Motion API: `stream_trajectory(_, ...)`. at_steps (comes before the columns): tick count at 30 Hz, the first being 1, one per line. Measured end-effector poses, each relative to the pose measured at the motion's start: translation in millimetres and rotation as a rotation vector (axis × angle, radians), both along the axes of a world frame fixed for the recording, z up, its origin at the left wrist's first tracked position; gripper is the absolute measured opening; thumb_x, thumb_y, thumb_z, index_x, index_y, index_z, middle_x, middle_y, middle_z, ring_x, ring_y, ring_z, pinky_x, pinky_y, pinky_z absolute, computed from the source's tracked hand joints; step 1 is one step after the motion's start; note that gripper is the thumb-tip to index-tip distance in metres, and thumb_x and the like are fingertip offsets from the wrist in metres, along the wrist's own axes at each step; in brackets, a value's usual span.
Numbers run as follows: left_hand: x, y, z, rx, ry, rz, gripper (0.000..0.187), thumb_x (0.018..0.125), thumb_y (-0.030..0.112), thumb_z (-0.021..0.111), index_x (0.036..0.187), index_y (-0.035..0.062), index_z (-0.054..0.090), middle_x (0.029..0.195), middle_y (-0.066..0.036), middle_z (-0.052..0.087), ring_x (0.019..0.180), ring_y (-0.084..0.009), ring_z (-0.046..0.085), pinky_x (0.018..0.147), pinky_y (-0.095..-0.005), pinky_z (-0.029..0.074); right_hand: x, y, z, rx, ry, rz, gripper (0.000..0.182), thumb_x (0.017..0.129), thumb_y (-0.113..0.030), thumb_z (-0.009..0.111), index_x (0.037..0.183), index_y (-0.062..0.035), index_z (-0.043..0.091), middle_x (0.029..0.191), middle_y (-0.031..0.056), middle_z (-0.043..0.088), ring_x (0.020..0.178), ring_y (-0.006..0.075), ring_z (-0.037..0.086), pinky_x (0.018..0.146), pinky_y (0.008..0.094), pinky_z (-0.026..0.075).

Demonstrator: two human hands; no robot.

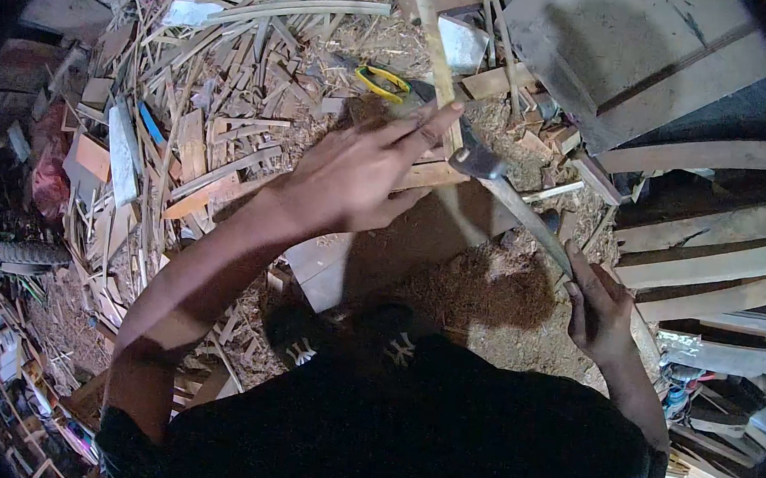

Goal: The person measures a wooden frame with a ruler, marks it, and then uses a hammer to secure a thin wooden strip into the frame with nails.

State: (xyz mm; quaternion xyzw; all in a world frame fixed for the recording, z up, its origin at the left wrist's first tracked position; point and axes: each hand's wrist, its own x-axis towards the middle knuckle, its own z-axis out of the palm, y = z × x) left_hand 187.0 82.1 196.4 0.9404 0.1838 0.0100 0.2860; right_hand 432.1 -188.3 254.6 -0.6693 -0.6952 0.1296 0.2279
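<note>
My right hand (600, 306) is wrapped round the handle of a hammer (528, 214), which slants up and to the left. The hammer's dark metal head (478, 163) is right at the lower end of a thin wooden strip (438, 53). My left hand (362, 172) is closed on this strip near that end, its fingers lying against the wood. The strip runs upward from the fingers, away from me. Below the left hand, a short wood piece (430, 177) overlaps the hammer head's left side in this view. Yellow-handled pliers (381, 83) lie just beyond the left hand.
Offcuts and thin wood strips (235, 50) are heaped on the left. Large boards (641, 52) stand at the upper right, above several curved planks (715, 239). Brown sawdust (488, 295) covers the floor near my feet. A pale flat panel (320, 270) lies below my left hand.
</note>
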Motion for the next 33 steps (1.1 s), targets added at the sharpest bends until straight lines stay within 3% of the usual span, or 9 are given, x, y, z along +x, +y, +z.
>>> stream_trajectory(2,0,1,1,0.037,0.02,-0.001,0.098,0.086,0.022,0.071,0.161,0.0196,0.009,0.151,-0.02,0.044,0.126,-0.0427,0.055,0.1,-0.047,0.054,0,1,0,-0.171,-0.017,-0.059,0.062,0.086,0.008,0.062,0.144,-0.0109,0.054,0.083,0.0171,0.064,0.058,0.0252,0.059,0.053,0.0342,0.049)
stream_trajectory(3,-1,2,0,0.037,0.022,0.001,0.098,0.086,0.022,0.071,0.161,0.0196,0.009,0.151,-0.02,0.044,0.126,-0.0427,0.055,0.1,-0.047,0.054,-1,3,2,-0.089,0.001,0.003,0.05,0.092,0.005,0.057,0.142,0.0052,0.051,0.083,0.0194,0.063,0.063,0.024,0.056,0.059,0.0336,0.048)
stream_trajectory(6,-3,1,-4,0.046,-0.082,-0.027,0.099,0.086,0.023,0.071,0.161,0.0193,0.007,0.155,-0.019,0.04,0.127,-0.0423,0.054,0.101,-0.047,0.054,5,-6,-5,0.157,-0.032,0.046,0.047,0.095,0.001,0.056,0.141,0.0081,0.05,0.083,0.0188,0.064,0.063,0.0233,0.058,0.06,0.0337,0.049)
stream_trajectory(14,-1,1,-6,0.037,-0.058,-0.021,0.098,0.086,0.022,0.07,0.161,0.019,0.007,0.156,-0.016,0.038,0.129,-0.0404,0.054,0.104,-0.0468,0.052,6,-12,-29,-0.044,-0.009,-0.038,0.055,0.089,0.008,0.062,0.142,-0.0004,0.053,0.081,0.0148,0.06,0.063,0.024,0.06,0.053,0.0316,0.048)
stream_trajectory(19,-2,-1,-2,0.025,-0.011,-0.013,0.096,0.089,0.025,0.069,0.161,0.0199,0.007,0.154,-0.018,0.041,0.129,-0.0412,0.053,0.105,-0.0467,0.051,3,-5,-24,0.307,-0.059,0.134,0.059,0.086,0.008,0.062,0.143,-0.0013,0.051,0.08,0.0147,0.06,0.054,0.024,0.054,0.049,0.0347,0.045)
stream_trajectory(23,1,1,1,0.018,0.076,-0.002,0.094,0.091,0.028,0.067,0.162,0.0219,0.004,0.154,-0.018,0.042,0.13,-0.0411,0.053,0.106,-0.0478,0.051,0,-5,-15,-0.276,-0.032,-0.041,0.048,0.092,0.008,0.054,0.14,0.0079,0.051,0.096,0.026,0.067,0.071,0.0283,0.066,0.064,0.0345,0.052)
stream_trajectory(29,-2,1,-8,0.06,-0.027,-0.022,0.094,0.091,0.03,0.067,0.161,0.0215,0.006,0.151,-0.02,0.045,0.128,-0.0421,0.054,0.101,-0.0484,0.054,1,-3,-24,0.337,-0.1,0.132,0.058,0.085,0.005,0.064,0.142,-0.0026,0.053,0.083,0.0152,0.061,0.056,0.025,0.057,0.05,0.0342,0.047)
stream_trajectory(30,-2,3,-10,0.063,-0.032,-0.023,0.094,0.091,0.03,0.067,0.161,0.0215,0.006,0.151,-0.02,0.045,0.128,-0.0421,0.054,0.101,-0.0484,0.054,2,-7,-21,-0.014,-0.111,0.057,0.057,0.086,0.003,0.063,0.142,-0.001,0.053,0.085,0.0148,0.063,0.058,0.0263,0.06,0.051,0.034,0.048)
stream_trajectory(33,-1,7,-7,0.146,-0.122,-0.061,0.095,0.09,0.027,0.066,0.161,0.0109,0.006,0.157,-0.021,0.036,0.103,-0.0417,0.069,0.089,-0.0465,0.06,2,-1,-22,-0.148,-0.068,-0.023,0.056,0.086,0.003,0.063,0.142,0.0006,0.052,0.086,0.0143,0.064,0.059,0.0269,0.06,0.051,0.034,0.048)
